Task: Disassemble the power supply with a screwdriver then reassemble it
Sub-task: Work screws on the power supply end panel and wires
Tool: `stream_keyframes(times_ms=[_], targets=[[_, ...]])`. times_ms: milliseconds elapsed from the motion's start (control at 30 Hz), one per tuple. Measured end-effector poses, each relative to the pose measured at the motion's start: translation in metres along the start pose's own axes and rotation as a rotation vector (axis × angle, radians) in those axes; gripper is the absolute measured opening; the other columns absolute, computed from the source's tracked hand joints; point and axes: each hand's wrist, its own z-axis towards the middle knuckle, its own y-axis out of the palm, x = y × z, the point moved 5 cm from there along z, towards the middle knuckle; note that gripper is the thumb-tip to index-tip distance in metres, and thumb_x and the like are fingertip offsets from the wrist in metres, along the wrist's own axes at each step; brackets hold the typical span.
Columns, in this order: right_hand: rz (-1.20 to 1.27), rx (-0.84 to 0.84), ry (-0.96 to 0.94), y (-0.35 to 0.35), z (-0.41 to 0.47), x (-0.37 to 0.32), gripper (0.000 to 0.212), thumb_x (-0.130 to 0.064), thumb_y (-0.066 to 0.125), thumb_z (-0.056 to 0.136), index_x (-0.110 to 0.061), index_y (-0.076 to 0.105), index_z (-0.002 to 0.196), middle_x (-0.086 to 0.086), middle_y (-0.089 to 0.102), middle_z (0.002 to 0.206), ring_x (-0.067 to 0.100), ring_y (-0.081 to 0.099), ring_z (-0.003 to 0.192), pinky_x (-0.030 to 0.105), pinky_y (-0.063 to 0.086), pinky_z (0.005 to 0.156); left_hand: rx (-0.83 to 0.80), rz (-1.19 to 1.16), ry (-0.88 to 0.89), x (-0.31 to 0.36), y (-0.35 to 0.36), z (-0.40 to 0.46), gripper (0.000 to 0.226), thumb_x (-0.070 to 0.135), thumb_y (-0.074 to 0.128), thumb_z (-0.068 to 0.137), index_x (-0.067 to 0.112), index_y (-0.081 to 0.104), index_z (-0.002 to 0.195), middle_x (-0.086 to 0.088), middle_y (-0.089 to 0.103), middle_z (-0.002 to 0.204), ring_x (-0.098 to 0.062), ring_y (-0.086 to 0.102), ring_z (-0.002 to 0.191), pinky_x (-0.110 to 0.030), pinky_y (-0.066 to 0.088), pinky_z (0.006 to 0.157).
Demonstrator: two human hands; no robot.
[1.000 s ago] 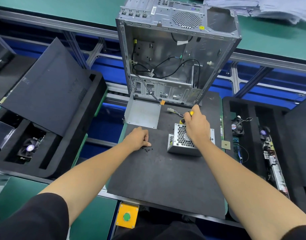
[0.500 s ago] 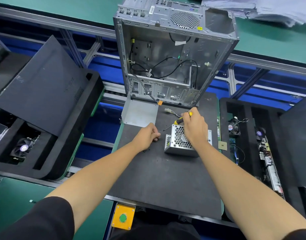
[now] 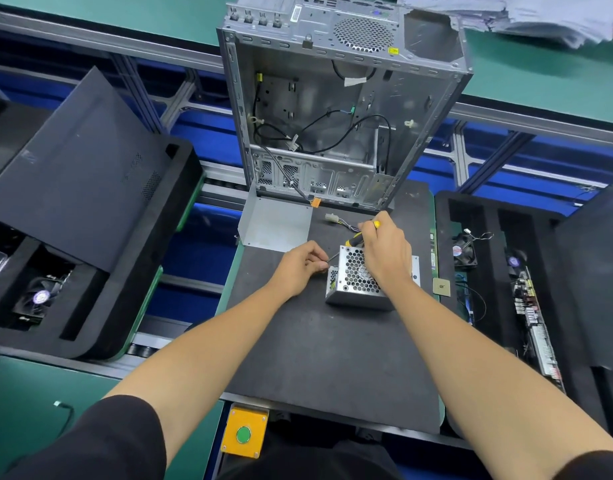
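Observation:
The silver power supply [image 3: 357, 282], a small metal box with a honeycomb grille, lies on the black mat [image 3: 332, 358]. My right hand [image 3: 388, 254] rests over its top and grips the yellow-and-black handle of the screwdriver [image 3: 354, 240]. The shaft slants down to the left, off the box's upper left corner. My left hand [image 3: 298, 268] pinches thumb and fingers together at the shaft's tip; anything between them is too small to see. The power supply's wires with a white plug [image 3: 331, 218] trail behind it.
An open grey computer case [image 3: 332, 98] stands at the mat's far edge, a loose metal plate [image 3: 273, 223] in front of it. A black foam tray [image 3: 73, 174] with a fan [image 3: 41, 296] lies left. Another tray [image 3: 505, 271] on the right holds a circuit board [image 3: 533, 323]. A yellow button box [image 3: 244, 433] is nearest me.
My left hand has left the spot on the mat where small screws lay and moved right to the screwdriver's tip. My right hand has tilted the screwdriver toward it.

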Motion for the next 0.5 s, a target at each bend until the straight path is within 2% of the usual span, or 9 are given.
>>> stream_keyframes(times_ms=[67,233,400,500], targets=[[-0.001,0.000,0.006,0.0003,0.0000,0.0003,0.026,-0.044,0.034,0.092,-0.022,0.046,0.085,0.000,0.069,0.083,0.028,0.059,0.076,0.044,0.050,0.077,-0.011,0.006,0.000,0.0003,0.0008,0.0001,0.007,0.003,0.069,0.094,0.007,0.066,0.099,-0.002,0.072,0.083,-0.016,0.069,0.083,-0.024,0.054,0.083],[0.002,0.020,-0.004,-0.0009,-0.0010,-0.0007,0.025,-0.043,0.035,0.092,-0.022,0.045,0.082,0.001,0.065,0.079,0.028,0.057,0.073,0.041,0.045,0.069,-0.039,-0.002,0.004,-0.0027,0.0018,-0.0016,0.006,0.003,0.067,0.096,0.007,0.065,0.099,-0.015,0.074,0.090,-0.026,0.072,0.089,-0.033,0.056,0.088],[0.003,0.021,-0.013,-0.0015,-0.0015,-0.0017,0.022,-0.039,0.036,0.093,-0.022,0.044,0.081,-0.004,0.064,0.077,0.028,0.057,0.074,0.041,0.045,0.068,-0.083,-0.004,-0.005,-0.0050,0.0050,-0.0002,0.003,0.004,0.065,0.098,0.005,0.064,0.100,-0.014,0.074,0.088,-0.028,0.072,0.088,-0.035,0.057,0.087],[-0.004,0.030,-0.035,-0.0019,-0.0019,-0.0027,0.021,-0.037,0.036,0.094,-0.023,0.043,0.080,-0.007,0.062,0.074,0.027,0.056,0.072,0.040,0.042,0.066,-0.115,-0.023,-0.023,-0.0054,0.0064,0.0006,0.003,0.004,0.062,0.100,0.005,0.063,0.102,-0.013,0.076,0.089,-0.023,0.074,0.085,-0.033,0.058,0.087]])
